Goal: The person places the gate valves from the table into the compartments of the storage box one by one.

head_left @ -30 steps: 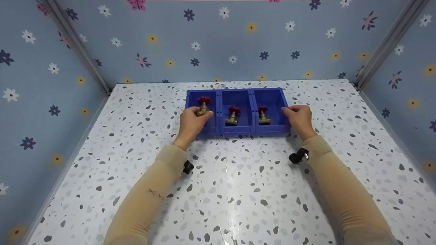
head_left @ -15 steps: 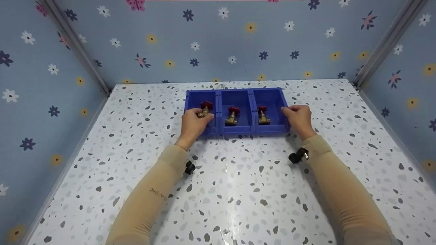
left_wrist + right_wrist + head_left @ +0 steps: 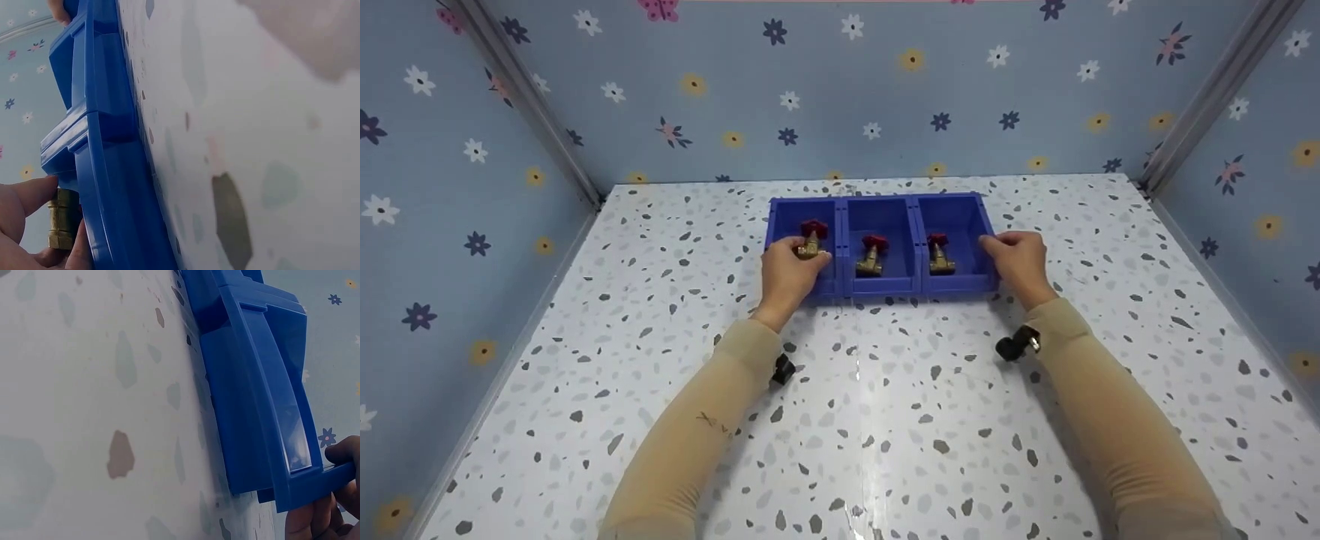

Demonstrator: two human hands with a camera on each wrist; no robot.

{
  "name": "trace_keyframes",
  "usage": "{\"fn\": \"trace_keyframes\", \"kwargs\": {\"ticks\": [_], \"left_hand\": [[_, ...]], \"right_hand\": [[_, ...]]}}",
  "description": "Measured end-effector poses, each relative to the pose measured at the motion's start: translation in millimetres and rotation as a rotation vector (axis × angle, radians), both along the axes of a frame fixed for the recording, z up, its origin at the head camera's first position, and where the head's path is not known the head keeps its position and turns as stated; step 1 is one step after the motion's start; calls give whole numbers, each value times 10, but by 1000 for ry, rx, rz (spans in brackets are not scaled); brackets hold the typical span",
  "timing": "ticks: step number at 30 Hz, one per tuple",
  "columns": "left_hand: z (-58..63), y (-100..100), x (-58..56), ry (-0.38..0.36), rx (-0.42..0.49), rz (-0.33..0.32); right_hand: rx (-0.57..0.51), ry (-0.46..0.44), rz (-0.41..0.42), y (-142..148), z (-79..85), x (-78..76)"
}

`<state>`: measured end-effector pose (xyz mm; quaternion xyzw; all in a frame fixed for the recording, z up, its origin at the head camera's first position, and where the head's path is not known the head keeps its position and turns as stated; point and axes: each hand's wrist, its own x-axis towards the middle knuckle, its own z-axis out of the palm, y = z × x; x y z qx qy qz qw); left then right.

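Note:
Three joined blue bins (image 3: pixel 885 286) stand in a row on the speckled table. In the left bin, my left hand (image 3: pixel 789 276) pinches a brass valve (image 3: pixel 811 246) with a red handwheel; its brass end (image 3: pixel 62 219) shows between thumb and fingers in the left wrist view. A second valve (image 3: pixel 871 259) lies in the middle bin, and a third valve (image 3: pixel 940 256) lies in the right bin. My right hand (image 3: pixel 1020 259) grips the right bin's outer side wall. In the right wrist view, thumb and fingers (image 3: pixel 304 520) are on either side of that rim.
The white speckled table (image 3: pixel 885 420) extends in front of the bins and to both sides. Behind it rises a blue flowered wall panel (image 3: pixel 840 90), with more panels at left and right. A small black camera (image 3: pixel 1017 343) is strapped to the right wrist.
My left hand has lowered the valve a little into the left bin and shifted slightly right. The right hand and the bins have stayed in place.

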<state>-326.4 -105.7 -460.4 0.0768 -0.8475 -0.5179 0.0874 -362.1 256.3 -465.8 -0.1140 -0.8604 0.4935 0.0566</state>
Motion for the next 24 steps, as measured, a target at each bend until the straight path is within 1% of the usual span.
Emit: {"fn": "trace_keyframes", "kwargs": {"ticks": [6, 12, 16, 20, 24], "left_hand": [[-14, 36, -11, 29, -41, 8], [-18, 47, -28, 18, -98, 31], [-26, 38, -49, 11, -131, 23], [-36, 14, -74, 21, -174, 5], [-44, -3, -100, 27, -183, -6]], "right_hand": [[2, 13, -3, 7, -7, 3], [-6, 8, 0, 2, -9, -1], [-8, 5, 4, 7, -4, 6], [-12, 6, 13, 10, -3, 11], [-10, -4, 16, 9, 2, 16]]}}
